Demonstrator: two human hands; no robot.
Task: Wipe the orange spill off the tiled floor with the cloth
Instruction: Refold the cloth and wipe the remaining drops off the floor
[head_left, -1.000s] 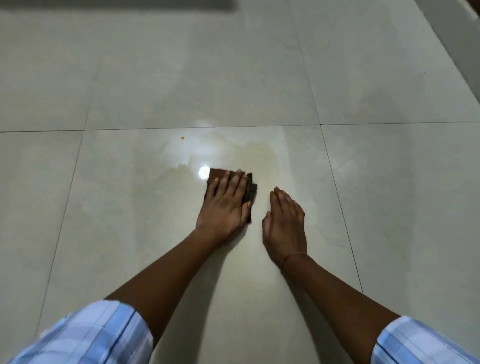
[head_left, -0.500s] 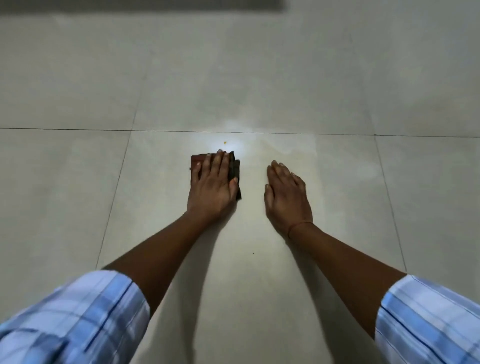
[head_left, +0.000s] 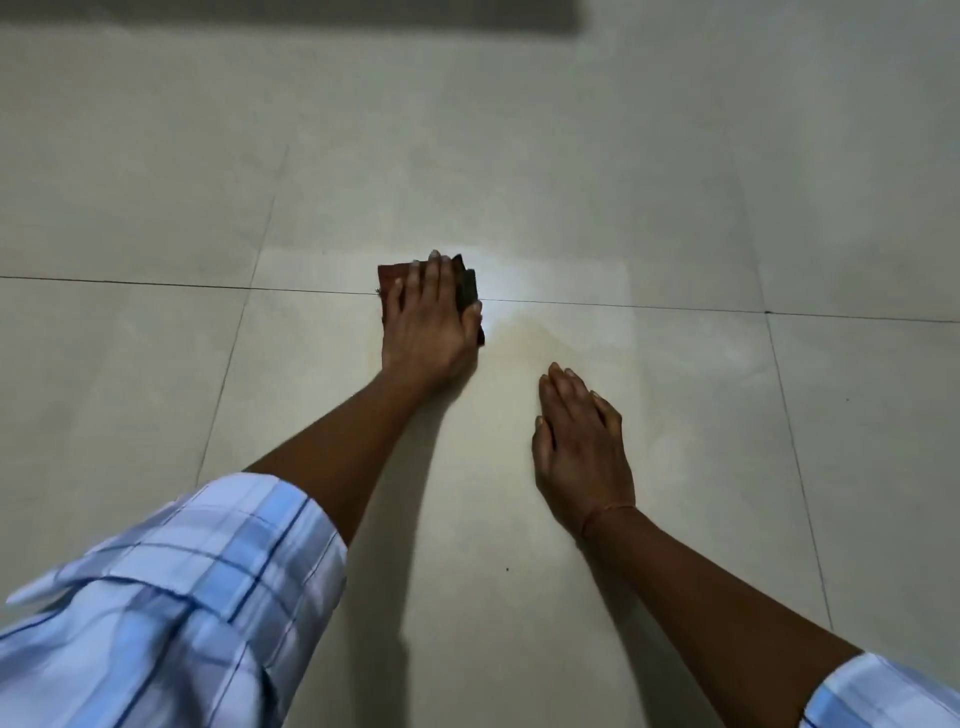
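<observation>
Person down low over pale tiled floor (head_left: 675, 156), both arms reaching forward. Left hand (head_left: 428, 327) lies flat on top of the cloth (head_left: 389, 275), fingers straight and close together, pressing it to the tile; nothing gripped or pinched. The cloth is folded, reddish-brown with a darker layer showing at its right edge, and it sits across a grout line (head_left: 649, 307). Just right of the cloth, a faint orange spill (head_left: 524, 338) smears the tile, thin and pale. Bright glare (head_left: 509, 280) on the floor right of the cloth. Right hand (head_left: 582, 447) nearer the person than the cloth and to its right, apart from it, palm down on bare tile, fingers extended together, holding nothing. Thin thread (head_left: 608, 512) round that wrist. Blue-checked sleeves (head_left: 197, 597) rolled up.
</observation>
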